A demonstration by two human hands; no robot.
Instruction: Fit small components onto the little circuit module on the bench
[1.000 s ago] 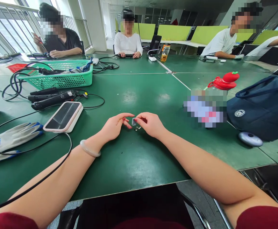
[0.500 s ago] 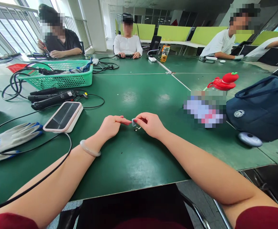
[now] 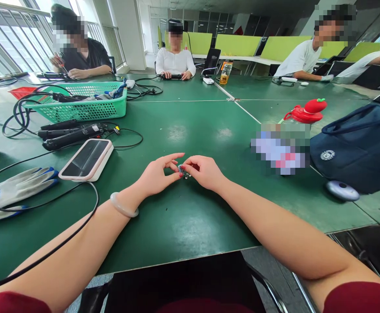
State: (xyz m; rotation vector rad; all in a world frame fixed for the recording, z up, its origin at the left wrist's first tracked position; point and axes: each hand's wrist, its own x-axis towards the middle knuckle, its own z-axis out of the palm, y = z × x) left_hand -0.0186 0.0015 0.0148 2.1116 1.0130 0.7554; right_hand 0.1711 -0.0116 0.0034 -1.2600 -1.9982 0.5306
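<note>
A small grey-blue piece (image 3: 179, 168) sits between my two hands, just above the table; its kind is too small to make out. My right hand (image 3: 206, 171) pinches its right side between thumb and fingers. From the left, the thumb and a curled finger of my left hand (image 3: 159, 174) close around the piece, while the index finger stretches out above it. Small metal-looking bits (image 3: 186, 176) show just below the fingertips. Fingers partly cover both the piece and these bits.
Left lie a phone (image 3: 87, 160), work gloves (image 3: 20, 191), black handheld devices (image 3: 74, 135), looping cables and a green basket (image 3: 88, 113). To the right are a red-capped bottle (image 3: 304, 114), a dark blue bag (image 3: 356, 148) and a white oval object (image 3: 342, 190). Several people sit around the table.
My left index finger has lifted off the piece, and the left thumb and a curled finger have come around it. The piece has shifted slightly left; the right hand keeps its pinch.
</note>
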